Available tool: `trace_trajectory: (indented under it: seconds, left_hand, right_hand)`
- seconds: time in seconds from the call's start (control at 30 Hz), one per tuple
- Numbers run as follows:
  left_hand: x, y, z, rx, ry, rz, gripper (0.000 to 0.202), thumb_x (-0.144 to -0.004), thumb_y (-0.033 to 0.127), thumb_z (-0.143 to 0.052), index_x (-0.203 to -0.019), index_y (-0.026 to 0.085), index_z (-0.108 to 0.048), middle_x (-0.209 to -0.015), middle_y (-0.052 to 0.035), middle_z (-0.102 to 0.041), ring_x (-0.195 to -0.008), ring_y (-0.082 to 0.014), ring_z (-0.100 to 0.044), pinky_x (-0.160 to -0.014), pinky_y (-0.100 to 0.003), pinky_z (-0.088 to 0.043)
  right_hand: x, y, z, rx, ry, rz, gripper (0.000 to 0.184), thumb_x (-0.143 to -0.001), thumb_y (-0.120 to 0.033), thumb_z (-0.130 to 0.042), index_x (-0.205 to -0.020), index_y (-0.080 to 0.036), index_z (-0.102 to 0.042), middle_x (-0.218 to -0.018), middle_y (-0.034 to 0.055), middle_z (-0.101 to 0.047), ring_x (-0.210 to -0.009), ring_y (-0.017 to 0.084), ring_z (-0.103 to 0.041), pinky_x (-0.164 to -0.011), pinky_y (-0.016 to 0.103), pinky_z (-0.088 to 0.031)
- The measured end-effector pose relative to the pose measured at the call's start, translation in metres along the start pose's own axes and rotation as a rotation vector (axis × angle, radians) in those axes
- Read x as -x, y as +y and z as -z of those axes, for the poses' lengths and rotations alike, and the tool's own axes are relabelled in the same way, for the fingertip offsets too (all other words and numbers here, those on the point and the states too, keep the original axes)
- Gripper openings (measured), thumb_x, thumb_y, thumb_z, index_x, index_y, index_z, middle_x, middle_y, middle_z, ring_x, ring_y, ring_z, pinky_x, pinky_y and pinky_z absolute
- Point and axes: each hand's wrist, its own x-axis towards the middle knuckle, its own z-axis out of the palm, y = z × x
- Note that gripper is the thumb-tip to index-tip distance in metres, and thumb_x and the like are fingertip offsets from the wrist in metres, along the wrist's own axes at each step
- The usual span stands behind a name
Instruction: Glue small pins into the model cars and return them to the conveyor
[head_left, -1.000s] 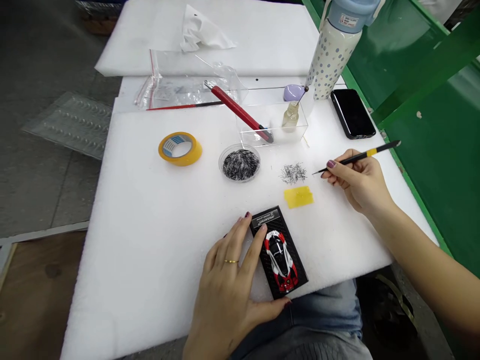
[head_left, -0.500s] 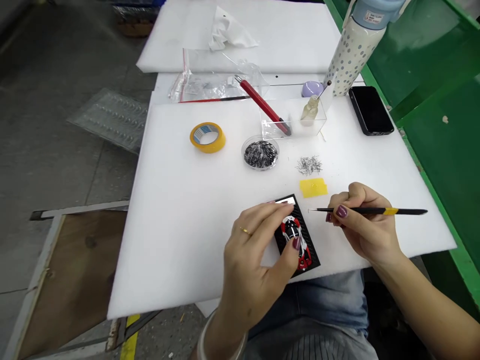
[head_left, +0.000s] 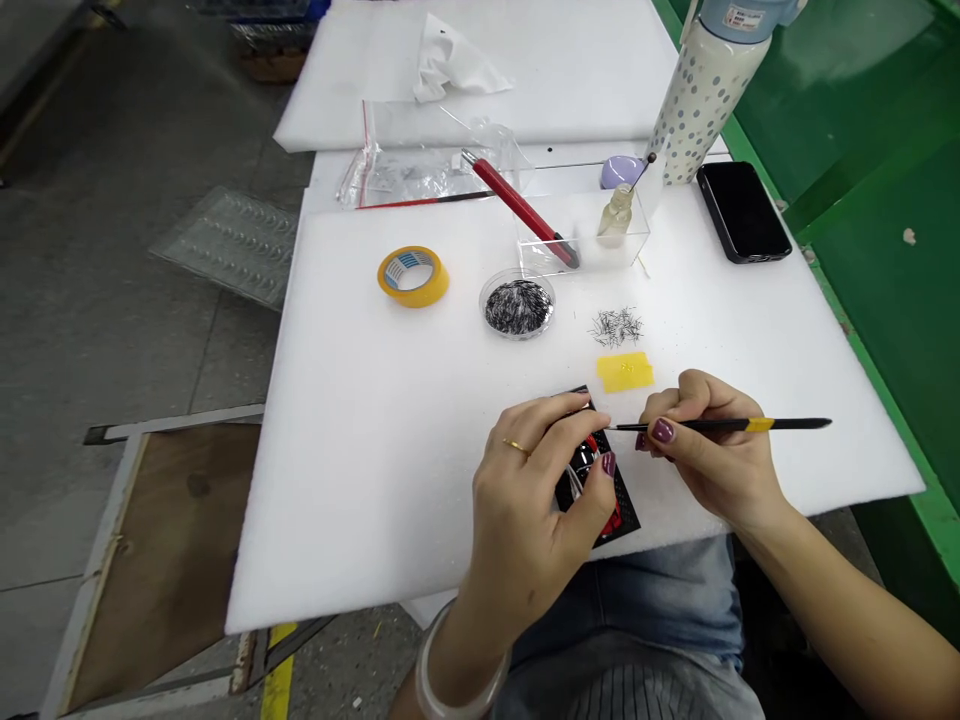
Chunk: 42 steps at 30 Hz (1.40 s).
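A small red, white and black model car [head_left: 585, 457] lies on a black rectangular base [head_left: 622, 500] near the table's front edge. My left hand [head_left: 544, 465] arches over it with thumb and fingers apart, covering much of the car; whether the fingertips press on it is hard to tell. Pinched in my right hand [head_left: 709, 440] is a thin black brush [head_left: 795, 424] with a yellow band, held nearly level. Its fine tip points left and meets or nearly meets a left fingertip. Just beyond lie a yellow tape piece [head_left: 625, 372] with tiny bits and loose black slivers [head_left: 616, 326].
A round clear dish [head_left: 517, 306] holds black slivers. Around it are a yellow tape roll [head_left: 413, 277], red tweezers [head_left: 525, 212] across a clear box [head_left: 544, 258], and a small glass bottle [head_left: 616, 214]. A phone [head_left: 744, 212] and dotted flask [head_left: 697, 110] stand right.
My left hand has shifted right, covering more of the car. My right hand has moved left with the brush, bringing its tip to the left fingers. The view has shifted slightly.
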Motion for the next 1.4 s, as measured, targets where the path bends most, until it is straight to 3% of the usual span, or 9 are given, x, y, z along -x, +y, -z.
trace_trajectory:
  seconds: [0.2,0.3,0.37,0.43,0.5,0.63,0.83,1.0,1.4]
  left_hand:
    - [0.004,-0.003,0.003,0.0,0.018,0.002,0.03,-0.094,0.021,-0.063,-0.124,0.017,-0.064,-0.122,-0.0046,-0.07,-0.119,-0.015,-0.062,-0.108,-0.026,-0.049]
    - [0.009,-0.008,0.013,-0.052,0.027,-0.003,0.028,-0.096,0.024,-0.063,-0.124,0.019,-0.063,-0.122,-0.0047,-0.07,-0.118,-0.0151,-0.064,-0.107,-0.026,-0.049]
    - [0.014,-0.014,0.021,-0.11,-0.055,-0.035,0.035,-0.097,0.034,-0.065,-0.129,0.02,-0.061,-0.129,-0.007,-0.067,-0.122,-0.0183,-0.062,-0.109,-0.03,-0.049]
    - [0.019,-0.022,0.028,-0.16,-0.216,-0.094,0.062,-0.092,0.056,-0.069,-0.141,0.022,-0.053,-0.143,-0.0126,-0.059,-0.134,-0.0266,-0.056,-0.114,-0.04,-0.047]
    - [0.022,-0.029,0.032,-0.204,-0.372,-0.135,0.097,-0.076,0.073,-0.075,-0.152,0.023,-0.042,-0.158,-0.0186,-0.044,-0.145,-0.0372,-0.045,-0.117,-0.052,-0.044]
    - [0.025,-0.034,0.031,-0.326,-0.483,-0.144,0.132,-0.049,0.064,-0.096,-0.156,0.023,-0.032,-0.167,-0.0238,-0.025,-0.151,-0.049,-0.031,-0.114,-0.061,-0.044]
    - [0.025,-0.035,0.025,-0.379,-0.456,-0.172,0.115,-0.058,0.057,-0.095,-0.152,0.021,-0.039,-0.163,-0.0233,-0.035,-0.149,-0.0465,-0.037,-0.112,-0.057,-0.046]
    - [0.024,-0.034,0.026,-0.374,-0.436,-0.167,0.114,-0.055,0.053,-0.098,-0.15,0.021,-0.043,-0.162,-0.0234,-0.037,-0.147,-0.0451,-0.041,-0.113,-0.056,-0.046]
    - [0.025,-0.035,0.025,-0.367,-0.417,-0.162,0.111,-0.057,0.056,-0.097,-0.149,0.023,-0.045,-0.162,-0.0205,-0.038,-0.147,-0.0428,-0.043,-0.115,-0.053,-0.046]
  right_hand:
    - [0.002,-0.002,0.003,-0.024,-0.011,0.038,0.026,-0.082,-0.024,-0.086,-0.071,-0.023,-0.062,-0.064,-0.0028,-0.069,-0.058,0.013,-0.065,-0.054,0.024,-0.053]
    - [-0.006,-0.005,0.016,0.098,0.083,0.07,0.028,-0.078,-0.029,-0.089,-0.07,-0.023,-0.063,-0.067,-0.0019,-0.072,-0.061,0.014,-0.067,-0.058,0.026,-0.054]
    - [-0.014,-0.005,0.027,0.22,0.18,0.095,0.029,-0.075,-0.032,-0.092,-0.069,-0.023,-0.065,-0.07,-0.0012,-0.074,-0.063,0.014,-0.068,-0.059,0.027,-0.054]
    - [-0.021,-0.004,0.035,0.329,0.252,0.111,0.03,-0.074,-0.035,-0.093,-0.069,-0.024,-0.066,-0.07,-0.0004,-0.074,-0.064,0.015,-0.067,-0.057,0.028,-0.051]
    - [-0.026,-0.003,0.037,0.421,0.283,0.108,0.032,-0.073,-0.039,-0.092,-0.067,-0.024,-0.065,-0.07,0.0006,-0.074,-0.062,0.016,-0.065,-0.054,0.029,-0.047]
    - [-0.028,-0.002,0.03,0.526,0.287,0.101,0.034,-0.072,-0.042,-0.092,-0.065,-0.025,-0.064,-0.067,0.0014,-0.072,-0.058,0.017,-0.061,-0.051,0.031,-0.043]
    - [-0.027,-0.002,0.025,0.559,0.282,0.091,0.04,-0.069,-0.054,-0.092,-0.064,-0.028,-0.063,-0.066,0.001,-0.07,-0.057,0.019,-0.059,-0.051,0.035,-0.042]
    - [-0.027,-0.001,0.026,0.578,0.296,0.093,0.042,-0.069,-0.058,-0.091,-0.065,-0.028,-0.062,-0.066,0.0015,-0.069,-0.057,0.02,-0.058,-0.051,0.036,-0.041]
    - [-0.027,0.0,0.026,0.554,0.274,0.092,0.033,-0.076,-0.041,-0.09,-0.066,-0.027,-0.062,-0.07,0.0018,-0.07,-0.061,0.019,-0.059,-0.055,0.035,-0.041]
